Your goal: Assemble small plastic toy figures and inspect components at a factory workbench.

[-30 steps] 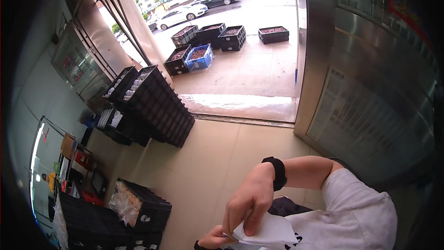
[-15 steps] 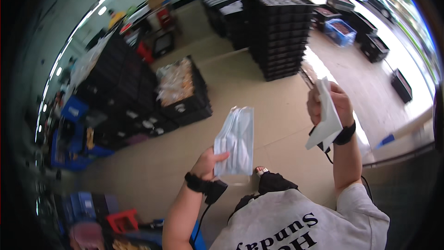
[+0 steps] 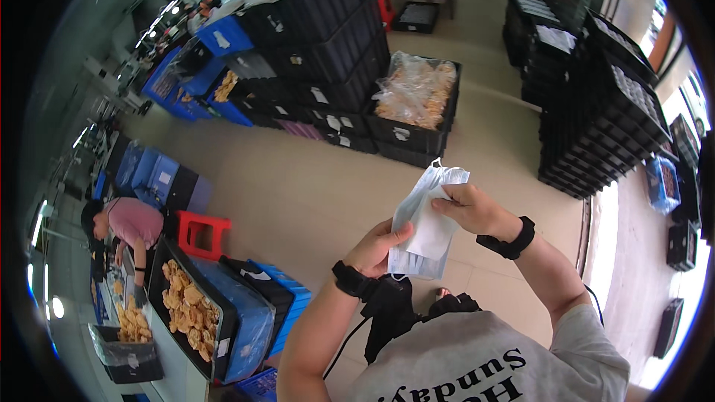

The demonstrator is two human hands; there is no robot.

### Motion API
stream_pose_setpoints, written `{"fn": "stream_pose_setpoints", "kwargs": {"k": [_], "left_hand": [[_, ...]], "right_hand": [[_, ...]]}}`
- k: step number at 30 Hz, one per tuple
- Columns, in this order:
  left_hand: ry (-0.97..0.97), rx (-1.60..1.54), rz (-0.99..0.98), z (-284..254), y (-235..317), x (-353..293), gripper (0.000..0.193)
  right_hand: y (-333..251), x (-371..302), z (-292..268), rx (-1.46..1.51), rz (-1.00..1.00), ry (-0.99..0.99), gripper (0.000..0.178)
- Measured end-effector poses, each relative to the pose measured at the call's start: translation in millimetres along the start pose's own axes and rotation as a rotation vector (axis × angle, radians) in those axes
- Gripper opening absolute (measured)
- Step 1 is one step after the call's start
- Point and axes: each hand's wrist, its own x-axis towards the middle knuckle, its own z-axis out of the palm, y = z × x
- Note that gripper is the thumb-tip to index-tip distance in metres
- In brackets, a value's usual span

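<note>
In front of my body, my left hand (image 3: 376, 248) grips a light blue face mask (image 3: 418, 266), thumb on its near face and fingers behind it. White ear loops show at the mask's upper and lower ends. A white folded sheet (image 3: 432, 229) lies flat over the middle of the mask. My right hand (image 3: 478, 212) pinches the sheet's upper right corner and the mask's edge between thumb and fingers. Whether the sheet is paper or cloth I cannot tell. Black straps circle both my wrists.
Ahead stand stacked black crates (image 3: 328, 52) and a crate of bagged tan pieces (image 3: 413, 100). Tall black trays (image 3: 596, 134) rise at the right beside the doorway. At the left are a red stool (image 3: 202, 232), a tilted crate of tan pieces (image 3: 160, 290) and a person in pink (image 3: 135, 222).
My hands have come together; the white sheet in my right hand now lies against the mask. The view has swung left, bringing the person and tan pieces into sight.
</note>
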Motion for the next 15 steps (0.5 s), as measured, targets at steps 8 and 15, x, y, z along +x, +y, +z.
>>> {"fn": "stream_pose_setpoints", "kwargs": {"k": [8,15], "left_hand": [[0.025,0.129,0.188,-81.5,86.1,-20.3,0.045],[0.166,0.313,0.161,-182.9,199.4,-51.7,0.047]], "right_hand": [[-34.8,134.8,56.8,-0.25,-0.022,-0.073,0.021],[-80.5,261.8,115.2,-0.529,-0.355,0.313,0.05]]}}
